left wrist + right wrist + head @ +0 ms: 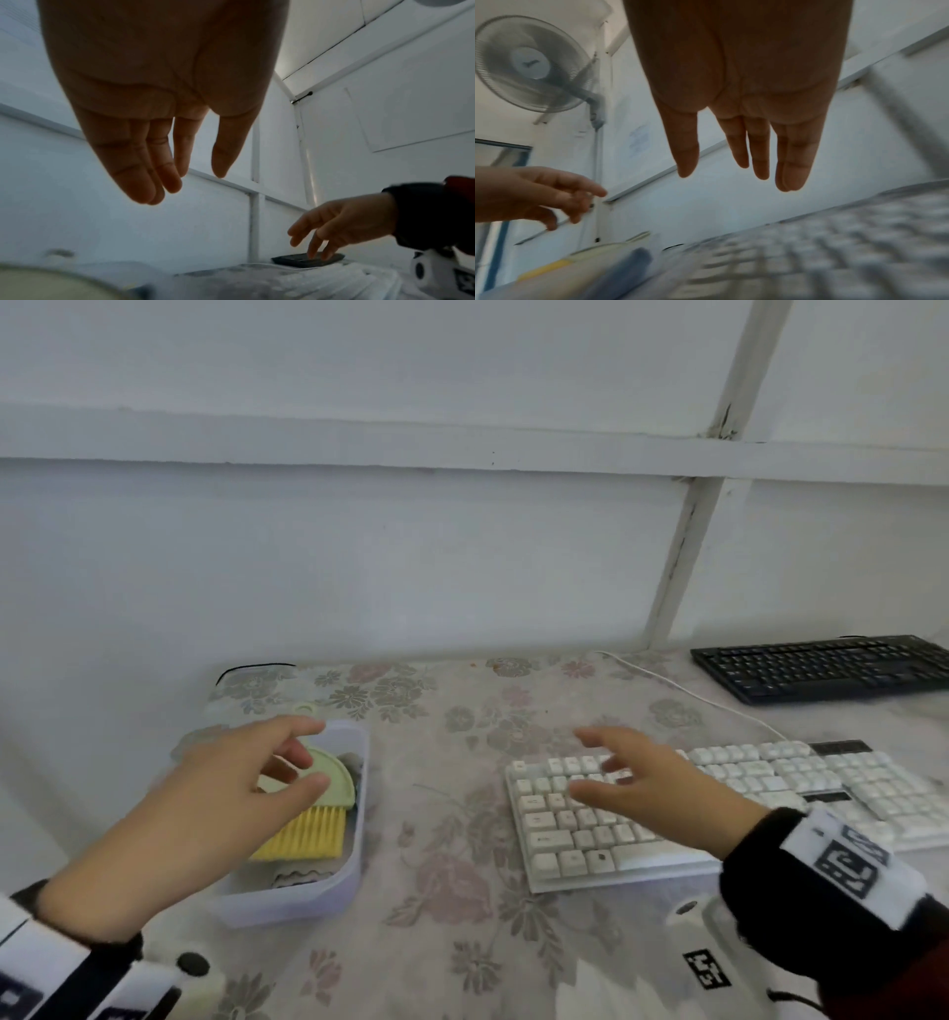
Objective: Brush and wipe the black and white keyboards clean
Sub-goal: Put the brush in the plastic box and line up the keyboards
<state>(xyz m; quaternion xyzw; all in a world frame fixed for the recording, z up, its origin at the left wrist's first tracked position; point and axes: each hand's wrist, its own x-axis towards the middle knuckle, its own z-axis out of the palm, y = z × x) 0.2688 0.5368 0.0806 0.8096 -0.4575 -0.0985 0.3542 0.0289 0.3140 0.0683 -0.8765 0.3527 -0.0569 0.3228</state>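
Observation:
A white keyboard (pixel 744 793) lies at the right of the flowered table, and a black keyboard (pixel 821 667) sits behind it at the far right. A green brush with yellow bristles (pixel 313 819) rests in a pale plastic tub (pixel 354 860) on the left. My left hand (pixel 287 757) hovers over the tub with its fingers spread, holding nothing. My right hand (pixel 611 767) hovers over the left end of the white keyboard, fingers loose and empty. In the wrist views the left hand (pixel 180 178) and the right hand (pixel 744 172) both show straight fingers.
A white cable (pixel 693 695) runs from the white keyboard toward the back wall. A grey cloth (pixel 352 762) lies in the tub beside the brush. A wall fan (pixel 531 63) hangs high up. The table's flowered cover (pixel 452 814) stretches between tub and keyboard.

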